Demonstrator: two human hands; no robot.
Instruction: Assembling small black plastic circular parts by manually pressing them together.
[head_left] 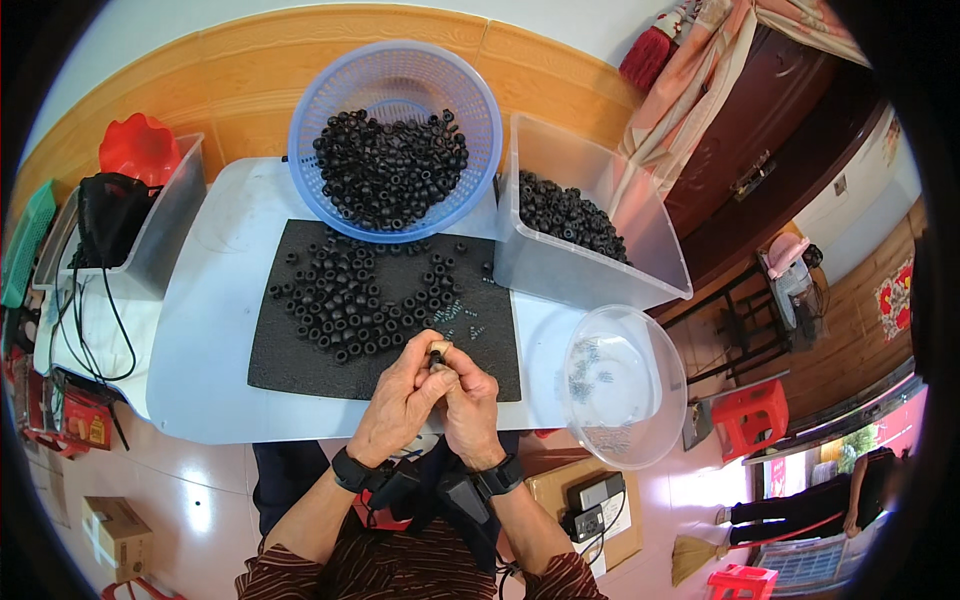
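Observation:
My left hand (398,402) and my right hand (470,405) meet over the near edge of a black mat (275,350). Fingers of both are closed around a small black ring-shaped part (436,357), which they mostly cover. Just beyond them a heap of the same black parts (345,300) is spread over the mat. Beside the heap, close to my right fingers, lie several tiny silvery metal pieces (452,313), too small to make out exactly. To the right, a round clear tub (625,385) holds more such pieces.
A blue plastic basket (310,165) full of black parts stands at the table's far side. Right of it is a clear bin (570,280) with more. At left stands another bin (180,215) with a black bag and cables. A person (825,505) with a broom stands far right.

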